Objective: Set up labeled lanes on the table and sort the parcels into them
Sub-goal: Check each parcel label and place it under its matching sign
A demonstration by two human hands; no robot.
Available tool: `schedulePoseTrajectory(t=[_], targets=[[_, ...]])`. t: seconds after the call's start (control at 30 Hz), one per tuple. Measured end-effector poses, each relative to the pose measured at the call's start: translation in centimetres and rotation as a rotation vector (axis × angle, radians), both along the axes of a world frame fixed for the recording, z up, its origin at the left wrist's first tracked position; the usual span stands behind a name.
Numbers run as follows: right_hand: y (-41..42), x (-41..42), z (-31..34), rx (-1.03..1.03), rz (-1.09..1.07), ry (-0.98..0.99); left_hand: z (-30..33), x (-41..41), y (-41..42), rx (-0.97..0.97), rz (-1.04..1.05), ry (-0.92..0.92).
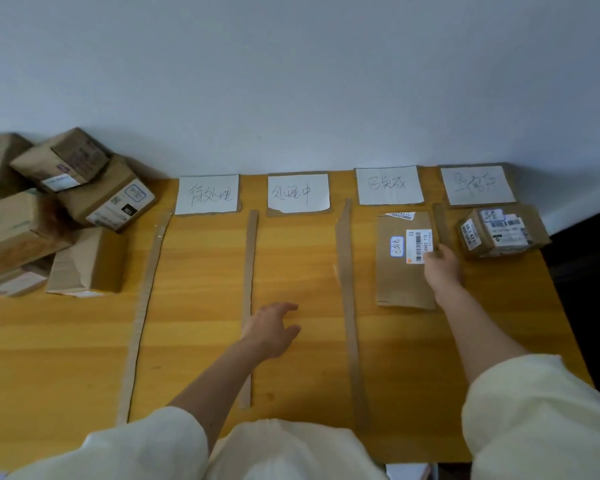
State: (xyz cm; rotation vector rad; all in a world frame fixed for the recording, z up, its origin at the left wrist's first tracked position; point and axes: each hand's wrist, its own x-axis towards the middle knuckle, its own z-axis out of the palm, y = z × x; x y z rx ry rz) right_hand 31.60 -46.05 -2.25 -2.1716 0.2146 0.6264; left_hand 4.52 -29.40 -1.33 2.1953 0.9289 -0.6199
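1. Desk (194,271): wooden top against a pale wall, split into lanes by long cardboard strips running from the far edge towards the person.
2. Cardboard strips: one (142,306) well to the left of the left hand; one (248,271) passing just under the left hand's wrist side; one (349,306) between the two hands; a short one (440,223) just beyond the right hand.
3. Lane labels, four white handwritten sheets at the far edge: first (207,194), second (298,192), third (388,185), fourth (477,184). The third lies straight beyond the right hand; the second lies beyond the left hand.
4. Flat parcel (399,278): brown, with a barcode sticker and a small blue-edged tag, lying in the third lane. Right hand (442,263) rests on its right edge, fingers at the barcode sticker; whether they pinch the edge or only touch it cannot be told.
5. Small box (503,232): brown, several white stickers, in the fourth lane just to the right of the right hand, apart from it.
6. Left hand (274,327): over the second lane, fingers spread and relaxed, holding nothing.
7. Parcel pile (63,209): several brown boxes heaped at the desk's far left end, well to the left of the left hand, outside the lanes.
8. Sleeves (534,410): cream, loose, pushed up both forearms.
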Motion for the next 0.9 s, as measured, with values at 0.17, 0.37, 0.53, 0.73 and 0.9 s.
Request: schedulePoseTrajectory(t=[0.17,0.37,0.53,0.73,0.9], targets=[[0.3,-1.2,-0.4,-0.169,0.235,-0.171,-0.4,0.0,-0.5,-0.035,-0.005,0.022],[0.4,-2.8,-0.9,-0.326,0.379,-0.212,-0.8,-0.1,-0.7,-0.067,-0.017,0.073],[0.4,-1.8,-0.7,-0.331,0.401,-0.202,-0.9,-0.2,-0.6,-0.056,-0.024,0.068],[0.4,-1.0,0.1,-0.352,0.442,-0.145,-1.0,-0.4,-0.6,-0.055,-0.025,0.054],[1.5,-2.6,1.3,-0.339,0.434,-0.217,-0.8,-0.5,-0.7,-0.037,-0.045,0.058]])
